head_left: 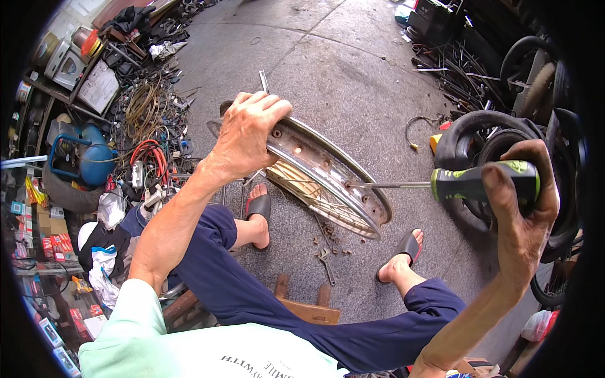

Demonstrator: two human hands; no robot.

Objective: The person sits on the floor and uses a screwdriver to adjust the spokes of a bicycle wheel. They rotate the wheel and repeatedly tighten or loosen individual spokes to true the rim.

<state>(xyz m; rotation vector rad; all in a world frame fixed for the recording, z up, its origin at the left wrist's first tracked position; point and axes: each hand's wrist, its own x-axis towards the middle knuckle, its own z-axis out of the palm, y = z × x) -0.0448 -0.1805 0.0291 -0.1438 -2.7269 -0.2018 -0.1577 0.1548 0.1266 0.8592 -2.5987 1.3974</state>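
My left hand [249, 132] grips the upper left part of a spoked metal wheel rim [340, 186], which is held tilted between my legs and has holes along its inner channel. My right hand [523, 195] is wrapped round the black-and-green handle of a screwdriver [476, 183]; its long steel shaft reaches left to one of the holes in the rim's channel. Wrenches [328, 264] and small rusty parts lie on the floor below the rim, by a low wooden stool [309, 312] under me.
Tires and inner tubes [460, 138] are piled at the right, with dark scrap parts behind them. At the left are a blue air compressor [94, 157], tangled cables [145, 107], an orange cord, shelves of small packages and cloths. My sandalled feet are on the concrete floor [328, 75].
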